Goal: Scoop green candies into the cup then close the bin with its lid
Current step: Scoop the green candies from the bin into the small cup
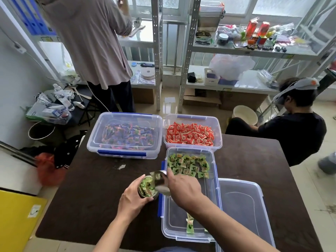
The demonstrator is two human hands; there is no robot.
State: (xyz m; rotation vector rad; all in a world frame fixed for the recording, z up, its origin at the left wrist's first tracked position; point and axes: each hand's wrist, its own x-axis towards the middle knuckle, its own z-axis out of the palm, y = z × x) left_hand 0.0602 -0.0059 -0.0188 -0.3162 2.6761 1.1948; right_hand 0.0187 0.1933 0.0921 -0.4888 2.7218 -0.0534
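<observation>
Fingers: left hand [133,197] wraps the cup [147,188] from the side, fingers curled round its wall; right hand [183,190] is closed around the handle end of the metal scoop [160,180], though the exact finger placement is hidden by the back of the hand.
Scoop: tipped over the cup's mouth, its open end pointing down and left into it.
Cup: stands on the dark table [94,188], just beside the left wall of the bin [212,179]; green candies already fill it near to the rim.
Green candies: a patch [189,166] lies at the far end of the bin; a few loose ones [190,224] sit near the front, with bare floor between.
Lid: the clear lid [241,206] lies to the right of the bin, touching or tucked against its side.
Step in hand: emptying a scoopful into the cup, by my reading.
Next move: since the cup looks close to full, probably set the scoop aside, let go of the cup, reach right for the lid, lay it square on the bin and press the blue clips down.
</observation>
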